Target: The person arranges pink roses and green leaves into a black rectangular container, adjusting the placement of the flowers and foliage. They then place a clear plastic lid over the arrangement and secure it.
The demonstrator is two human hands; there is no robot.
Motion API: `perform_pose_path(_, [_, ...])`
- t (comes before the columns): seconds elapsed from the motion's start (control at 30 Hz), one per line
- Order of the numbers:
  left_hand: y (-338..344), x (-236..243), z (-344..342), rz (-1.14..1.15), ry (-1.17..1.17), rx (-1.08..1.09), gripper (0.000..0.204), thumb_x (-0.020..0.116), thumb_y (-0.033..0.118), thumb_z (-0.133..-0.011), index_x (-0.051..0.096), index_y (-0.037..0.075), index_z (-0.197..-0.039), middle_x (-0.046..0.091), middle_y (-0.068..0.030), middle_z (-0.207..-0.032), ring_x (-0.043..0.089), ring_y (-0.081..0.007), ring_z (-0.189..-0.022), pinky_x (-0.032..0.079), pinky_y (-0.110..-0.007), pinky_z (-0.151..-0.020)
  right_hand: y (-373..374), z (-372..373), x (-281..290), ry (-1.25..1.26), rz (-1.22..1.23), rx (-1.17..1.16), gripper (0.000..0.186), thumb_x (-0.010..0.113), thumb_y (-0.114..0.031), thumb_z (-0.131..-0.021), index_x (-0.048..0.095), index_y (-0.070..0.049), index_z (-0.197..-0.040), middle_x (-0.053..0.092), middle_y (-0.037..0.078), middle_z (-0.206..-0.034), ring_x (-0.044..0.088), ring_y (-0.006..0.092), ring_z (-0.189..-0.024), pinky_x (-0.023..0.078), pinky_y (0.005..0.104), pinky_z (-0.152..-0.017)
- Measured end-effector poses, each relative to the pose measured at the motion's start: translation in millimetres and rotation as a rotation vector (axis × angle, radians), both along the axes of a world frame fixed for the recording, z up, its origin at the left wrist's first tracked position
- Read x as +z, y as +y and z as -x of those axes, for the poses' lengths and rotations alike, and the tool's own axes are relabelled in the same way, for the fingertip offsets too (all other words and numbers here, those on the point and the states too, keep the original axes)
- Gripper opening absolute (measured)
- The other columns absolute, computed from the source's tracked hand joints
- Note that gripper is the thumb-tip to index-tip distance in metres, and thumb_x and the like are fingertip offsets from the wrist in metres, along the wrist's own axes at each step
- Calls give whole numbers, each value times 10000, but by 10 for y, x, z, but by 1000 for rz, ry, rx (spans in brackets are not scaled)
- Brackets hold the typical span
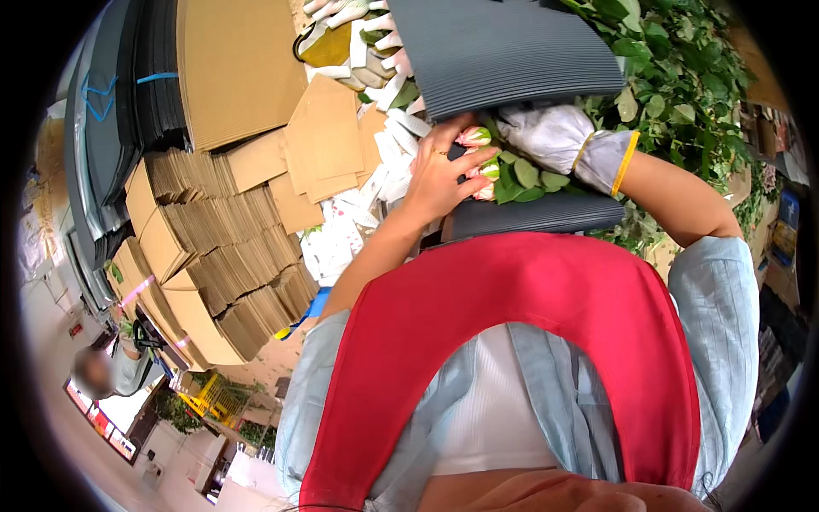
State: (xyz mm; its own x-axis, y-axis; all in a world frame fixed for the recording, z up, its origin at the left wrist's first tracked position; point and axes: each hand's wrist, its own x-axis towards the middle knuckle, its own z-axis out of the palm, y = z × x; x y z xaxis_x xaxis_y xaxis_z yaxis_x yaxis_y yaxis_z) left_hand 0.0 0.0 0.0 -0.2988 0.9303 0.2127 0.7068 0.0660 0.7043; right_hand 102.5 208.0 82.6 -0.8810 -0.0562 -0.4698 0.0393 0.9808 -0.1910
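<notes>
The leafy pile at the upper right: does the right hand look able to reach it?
Probably yes: the right hand is close to the leafy pile, and nothing visible blocks the near side; the grey board lies left of it.

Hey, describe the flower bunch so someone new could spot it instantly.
Find the red apron, then the dark grey ridged sheet just beyond it. Between the bare left hand and the gloved right hand lies the flower bunch. Its pink, white and green heads set it apart from the leafy pile at upper right.
</notes>
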Motion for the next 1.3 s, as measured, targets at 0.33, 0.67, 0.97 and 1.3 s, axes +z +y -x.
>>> perform_pose_path(0.33, [236,198,88,136,-375,41,427,730,169,-792,650,114,-1208,641,-125,-1140,569,-293,-1102,460,-388,-943,997,430,1123,121,-168,-720,518,582,-465,-863,541,-137,-1261,574,118,-1182,546,295,-1082,422,509,-884])
perform_pose_path(0.67, [136,-96,97,-7,-213,75,443,784,242,-729,682,192,-1157,686,-46,-1083,488,-331,-1150,435,-400,-984,1088,-360,1943,835,581,-950,384,454,-192,-997,512,-56,-1352,538,136,-1368,544,263,-1213,448,361,-1002])
perform_pose_path(0.97, [241,-166,26,-24,-155,45,448,769,249,-742,684,229,-1182,656,-59,-1148,508,-324,-1065,461,-402,-950,314,-149,-255,598,-373,273,426,489,-157,-934,533,-173,-1357,641,131,-1165,639,282,-979,522,385,-833])
perform_pose_path(1.3, [149,-104,45,-129,379,91,473,747,379,-729,646,296,-1184,513,32,-1287,488,-266,-1118,393,-445,-984,235,-88,-175,745,-382,402,374,591,-218,-828,642,-209,-1198,668,29,-910,623,193,-650,522,352,-564])
